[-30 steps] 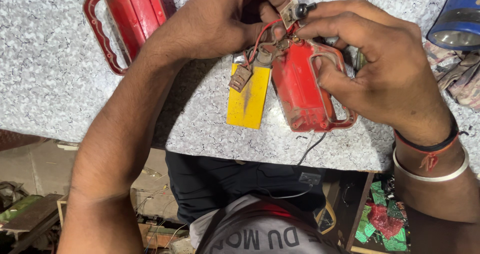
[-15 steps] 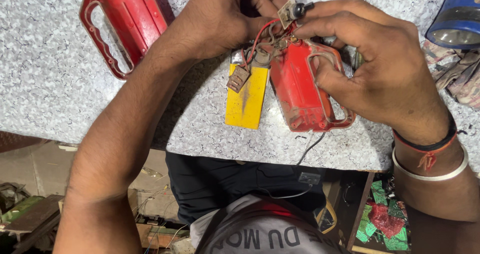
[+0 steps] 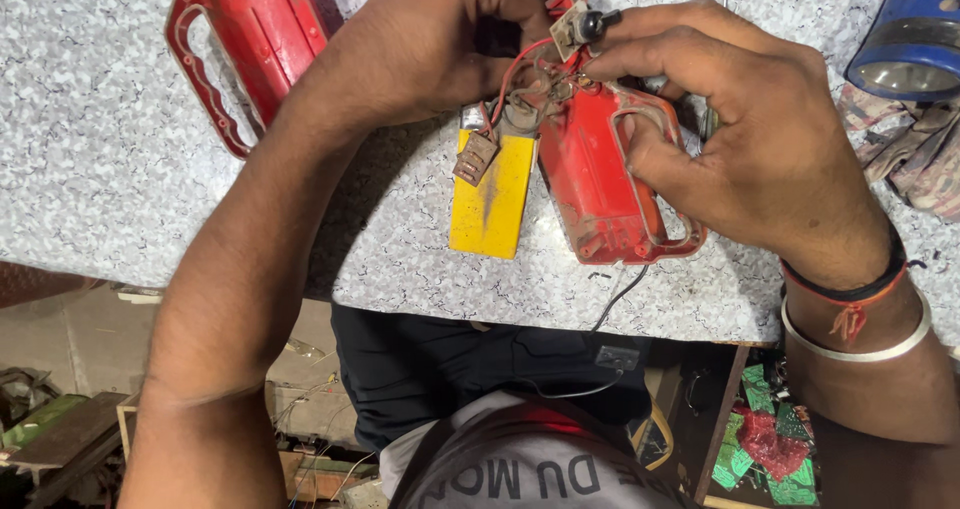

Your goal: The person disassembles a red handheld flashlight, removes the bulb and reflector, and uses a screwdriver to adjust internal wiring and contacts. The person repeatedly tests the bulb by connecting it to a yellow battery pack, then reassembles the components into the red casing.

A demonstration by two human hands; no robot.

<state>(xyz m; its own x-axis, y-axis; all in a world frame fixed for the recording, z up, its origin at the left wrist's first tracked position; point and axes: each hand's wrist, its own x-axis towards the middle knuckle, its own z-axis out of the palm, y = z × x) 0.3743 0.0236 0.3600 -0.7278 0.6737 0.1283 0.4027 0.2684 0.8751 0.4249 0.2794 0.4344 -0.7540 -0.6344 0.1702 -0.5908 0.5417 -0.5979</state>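
We pinch a small switch board [image 3: 572, 31] between the fingertips of the right hand [image 3: 740, 139], thumb and forefinger pressed together on it. The left hand [image 3: 440, 39] is curled closed around the red wires [image 3: 510, 69] just beside that board; what its fingertips grip is hidden.

Compared with 1 second ago, the switch board stands slightly clearer of the housing, and both hands have kept their positions. We judge that the board is being worked free of its wiring, with little progress made.

The open red housing half [image 3: 600, 184] lies on the speckled grey table [image 3: 90, 149], under the right hand's lower fingers, which hook its handle loop. The yellow battery [image 3: 492, 204] lies touching its left side, with 1 small brown board [image 3: 475, 157] resting on it.

Count: 2 red housing halves, the second [image 3: 250, 39] lying well apart at upper left; 1 yellow battery; 1 blue torch head [image 3: 915, 39] at upper right; 2 wrist bands [image 3: 860, 309] on the right arm.
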